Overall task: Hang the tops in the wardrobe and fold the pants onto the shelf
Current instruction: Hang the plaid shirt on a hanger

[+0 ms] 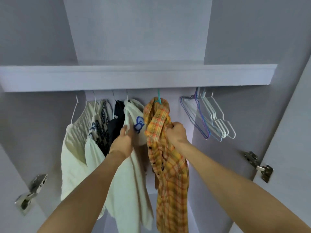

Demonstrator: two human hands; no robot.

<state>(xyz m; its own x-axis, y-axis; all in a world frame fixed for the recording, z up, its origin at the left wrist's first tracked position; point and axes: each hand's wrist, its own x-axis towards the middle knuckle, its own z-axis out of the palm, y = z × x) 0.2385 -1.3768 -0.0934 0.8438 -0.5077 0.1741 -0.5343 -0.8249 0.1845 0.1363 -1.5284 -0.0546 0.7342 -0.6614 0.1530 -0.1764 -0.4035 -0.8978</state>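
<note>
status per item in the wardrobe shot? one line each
plaid shirt: hung on teal hanger, gripped by right hand
white top with blue print: hung, left hand touching it with straight fingers
dark top: hung
patterned top: hung
cream ribbed top: hung
spare hangers: bare, bunched at right
wardrobe doors: open
shelf: no pants visible

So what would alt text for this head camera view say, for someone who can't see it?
The right hand grips an orange plaid shirt hanging on a teal hanger, while the left hand touches a white top beside it. Empty hangers hang to the right.
</note>
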